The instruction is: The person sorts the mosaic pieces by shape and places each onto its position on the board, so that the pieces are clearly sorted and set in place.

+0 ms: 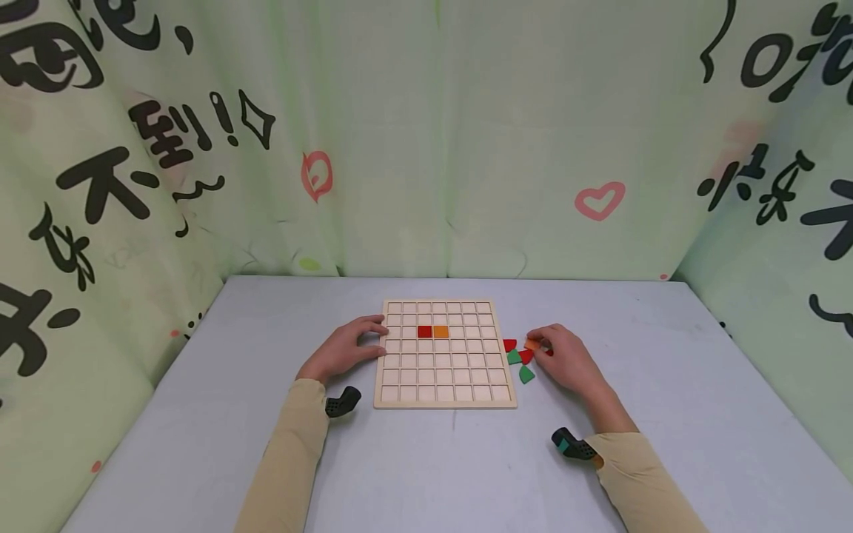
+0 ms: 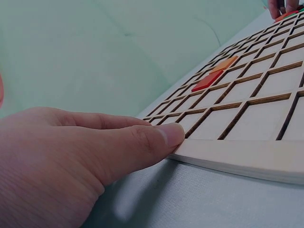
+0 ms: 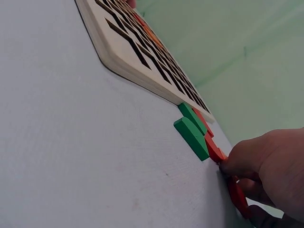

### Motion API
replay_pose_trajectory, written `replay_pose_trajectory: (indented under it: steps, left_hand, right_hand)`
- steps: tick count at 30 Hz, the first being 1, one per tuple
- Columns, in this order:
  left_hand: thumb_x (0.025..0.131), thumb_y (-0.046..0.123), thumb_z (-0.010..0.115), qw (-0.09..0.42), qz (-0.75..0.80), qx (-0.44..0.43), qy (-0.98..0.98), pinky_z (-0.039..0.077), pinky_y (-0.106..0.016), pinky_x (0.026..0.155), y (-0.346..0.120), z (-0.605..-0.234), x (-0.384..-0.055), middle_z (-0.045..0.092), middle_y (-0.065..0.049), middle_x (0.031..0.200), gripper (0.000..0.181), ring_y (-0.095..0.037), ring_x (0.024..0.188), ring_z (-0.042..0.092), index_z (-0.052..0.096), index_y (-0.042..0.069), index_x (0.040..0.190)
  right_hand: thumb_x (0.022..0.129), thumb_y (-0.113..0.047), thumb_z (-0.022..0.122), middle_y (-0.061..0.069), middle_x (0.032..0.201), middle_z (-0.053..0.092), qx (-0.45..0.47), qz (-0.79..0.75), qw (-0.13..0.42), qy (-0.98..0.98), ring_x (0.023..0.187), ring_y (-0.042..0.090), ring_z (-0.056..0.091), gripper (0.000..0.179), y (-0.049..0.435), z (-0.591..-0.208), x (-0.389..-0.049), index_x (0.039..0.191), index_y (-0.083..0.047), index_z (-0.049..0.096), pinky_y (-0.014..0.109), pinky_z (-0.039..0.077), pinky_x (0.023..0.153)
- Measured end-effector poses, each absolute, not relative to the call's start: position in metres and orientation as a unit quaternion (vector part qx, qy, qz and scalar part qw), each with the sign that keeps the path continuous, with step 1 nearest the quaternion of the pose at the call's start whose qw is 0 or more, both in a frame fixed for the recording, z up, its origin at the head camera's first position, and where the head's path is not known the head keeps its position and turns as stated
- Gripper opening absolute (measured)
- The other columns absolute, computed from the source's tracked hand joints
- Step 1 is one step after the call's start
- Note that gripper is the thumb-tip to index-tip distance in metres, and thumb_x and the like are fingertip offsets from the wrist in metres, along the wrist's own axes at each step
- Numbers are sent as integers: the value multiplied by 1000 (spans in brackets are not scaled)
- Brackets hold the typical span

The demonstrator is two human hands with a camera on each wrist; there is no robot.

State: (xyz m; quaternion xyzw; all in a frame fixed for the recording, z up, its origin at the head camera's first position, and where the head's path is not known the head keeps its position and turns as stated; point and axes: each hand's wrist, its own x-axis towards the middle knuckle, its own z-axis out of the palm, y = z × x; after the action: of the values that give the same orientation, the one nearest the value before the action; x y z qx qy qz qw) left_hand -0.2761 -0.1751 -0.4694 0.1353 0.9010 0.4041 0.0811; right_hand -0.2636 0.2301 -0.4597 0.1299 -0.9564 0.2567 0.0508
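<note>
A wooden grid board lies on the table, with a red square tile and an orange square tile side by side in its cells. My left hand rests on the board's left rim, fingers and thumb fairly straight; the left wrist view shows the thumb on the edge. Beyond the right rim, my right hand pinches an orange tile between thumb and fingertips. Close around it lie red tiles and green tiles. Another red tile shows under the right fingers.
A white-covered table extends around the board. Pale green printed curtains stand behind it and on both sides. A black wrist device sits at each wrist, by the tan sleeves.
</note>
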Motion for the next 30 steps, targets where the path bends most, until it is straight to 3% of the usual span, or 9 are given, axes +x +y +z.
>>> replay_pose_trajectory:
  steps: [6,25,30]
  left_hand:
    - [88,24,74,82,406,135,900,27,-43,118,-175,-469,-276,41,-2,152,38,-25,144,29,65,12,123]
    - [88,25,74,81,406,135,900,27,-43,118,-176,-470,-276,41,-2,152,39,-25,144,29,65,12,124]
    - [88,25,74,81,406,137,900,27,-43,118,-176,-469,-276,41,-2,152,39,-25,144,30,65,12,124]
  right_hand:
    - [89,-5,66,20,107,61,134,249,68,-957,91,27,57,29,229,-461,-263,116,5,66,47,54,82]
    - [93,-6,65,22,109,59,142,244,52,-958,100,35,56,28,229,-458,-261,119,5,65,51,52,88]
    - [94,-9,64,20,108,59,141,253,58,-955,97,32,56,29,230,-458,-262,120,4,65,47,52,84]
